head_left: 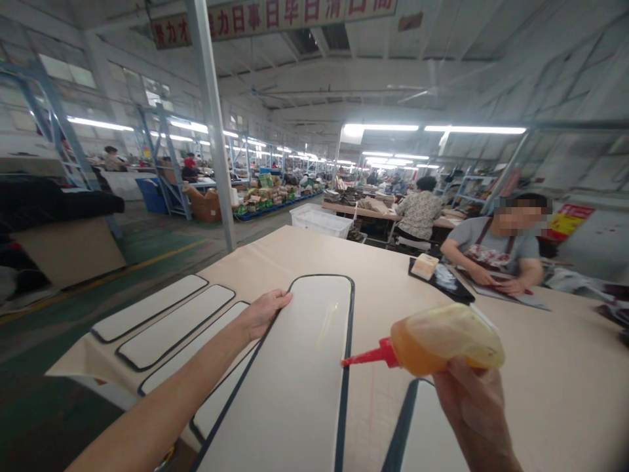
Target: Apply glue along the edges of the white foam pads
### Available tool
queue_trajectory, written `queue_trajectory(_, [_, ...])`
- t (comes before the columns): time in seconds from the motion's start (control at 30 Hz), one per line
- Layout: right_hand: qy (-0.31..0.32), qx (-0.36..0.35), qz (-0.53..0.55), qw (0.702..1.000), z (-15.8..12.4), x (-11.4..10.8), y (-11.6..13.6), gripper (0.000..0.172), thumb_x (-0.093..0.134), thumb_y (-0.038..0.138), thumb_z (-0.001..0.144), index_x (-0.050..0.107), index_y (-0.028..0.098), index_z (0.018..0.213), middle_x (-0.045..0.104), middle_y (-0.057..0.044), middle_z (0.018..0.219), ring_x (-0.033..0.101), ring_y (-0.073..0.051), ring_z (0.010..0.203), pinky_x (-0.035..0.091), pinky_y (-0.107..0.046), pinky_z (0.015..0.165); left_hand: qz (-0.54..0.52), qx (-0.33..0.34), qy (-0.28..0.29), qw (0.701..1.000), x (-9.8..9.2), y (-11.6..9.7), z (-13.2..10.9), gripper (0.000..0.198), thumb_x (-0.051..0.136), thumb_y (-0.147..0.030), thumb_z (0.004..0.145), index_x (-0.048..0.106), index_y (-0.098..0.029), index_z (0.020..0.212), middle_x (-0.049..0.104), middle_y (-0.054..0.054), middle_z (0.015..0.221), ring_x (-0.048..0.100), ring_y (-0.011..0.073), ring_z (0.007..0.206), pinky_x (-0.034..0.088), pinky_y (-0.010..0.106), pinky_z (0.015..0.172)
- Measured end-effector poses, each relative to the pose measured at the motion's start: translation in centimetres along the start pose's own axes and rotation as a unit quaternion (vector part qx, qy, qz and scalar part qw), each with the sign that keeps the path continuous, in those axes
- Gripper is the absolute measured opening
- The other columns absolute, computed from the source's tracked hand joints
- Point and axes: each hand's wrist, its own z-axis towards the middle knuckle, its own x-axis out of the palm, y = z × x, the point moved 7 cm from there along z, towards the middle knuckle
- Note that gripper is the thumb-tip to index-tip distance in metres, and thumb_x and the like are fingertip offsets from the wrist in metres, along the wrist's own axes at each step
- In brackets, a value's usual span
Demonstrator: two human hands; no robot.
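Observation:
My right hand (472, 393) grips a squeeze bottle (447, 337) of amber liquid, tilted sideways. Its red nozzle tip touches the right dark edge of a long white panel (299, 367) with rounded corners. A shiny streak of liquid shows on the panel's upper face. At the panel's upper left edge, my left hand (268, 308) is closed, thumb on top, holding the panel. Similar white panels with dark edging, such as the leftmost panel (152, 307), lie in a row beyond my left arm. Part of another panel (432, 426) shows below the bottle.
The panels lie on a wide beige-covered table (383, 282). A black tray (455, 285) with a yellowish block (424, 265) sits at the far right, near a seated co-worker (506, 249) working at the table. A white plastic bin (322, 221) and a metal post (216, 131) stand beyond the far edge.

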Motion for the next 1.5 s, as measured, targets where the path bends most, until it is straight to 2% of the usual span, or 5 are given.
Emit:
queue_trajectory(0.13, [0.012, 0.01, 0.014, 1.0, -0.4, -0.4, 0.1, 0.046, 0.078, 0.021, 0.057, 0.065, 0.023, 0.102, 0.069, -0.005, 0.081, 0.065, -0.02, 0.073, 0.054, -0.029, 0.066, -0.006, 0.002, -0.013, 1.0, 0.0, 0.2, 0.2, 0.012, 0.054, -0.02, 0.083, 0.049, -0.015, 0.073, 0.056, -0.002, 0.053, 0.05, 0.0084, 0.041, 0.04, 0.018, 0.039])
queue_trajectory(0.4, [-0.016, 0.034, 0.01, 0.999, -1.8, -0.2, 0.8, 0.045, 0.08, 0.028, 0.053, 0.067, 0.022, 0.096, 0.069, -0.006, 0.077, 0.066, -0.021, 0.068, 0.055, -0.028, 0.061, -0.024, 0.0, -0.023, 0.999, 0.1, 0.8, 0.3, 0.015, 0.062, -0.022, 0.077, 0.051, -0.014, 0.07, 0.057, -0.002, 0.051, 0.051, 0.0094, 0.04, 0.041, 0.019, 0.039])
queue_trajectory(0.63, [0.012, 0.051, -0.008, 0.999, -2.7, -0.7, 1.1, 0.047, 0.075, 0.03, 0.061, 0.061, 0.024, 0.105, 0.068, -0.007, 0.087, 0.065, -0.023, 0.076, 0.055, -0.031, 0.062, -0.037, -0.005, -0.024, 0.999, 0.2, 0.9, 0.8, 0.011, 0.06, -0.017, 0.078, 0.055, -0.011, 0.069, 0.059, 0.001, 0.051, 0.054, 0.0116, 0.04, 0.043, 0.021, 0.04])
queue_trajectory(0.83, [0.011, 0.084, -0.011, 0.996, -3.1, -0.2, 1.6, 0.053, 0.077, 0.029, 0.056, 0.061, 0.023, 0.106, 0.068, -0.007, 0.077, 0.064, -0.024, 0.066, 0.056, -0.036, 0.06, -0.057, -0.012, -0.032, 0.998, -0.5, 0.9, 1.3, 0.012, 0.06, -0.015, 0.077, 0.056, -0.011, 0.066, 0.059, 0.002, 0.049, 0.055, 0.0133, 0.04, 0.046, 0.024, 0.042])
queue_trajectory(1.5, [0.034, 0.133, -0.04, 0.99, -4.2, -1.8, 0.6, 0.055, 0.077, 0.041, 0.053, 0.062, 0.023, 0.103, 0.068, -0.009, 0.082, 0.064, -0.031, 0.082, 0.051, -0.047, 0.075, -0.101, -0.032, -0.098, 0.99, -3.0, 0.6, 0.9, 0.015, 0.05, -0.012, 0.084, 0.063, -0.007, 0.078, 0.065, 0.006, 0.053, 0.059, 0.0154, 0.041, 0.049, 0.024, 0.042])
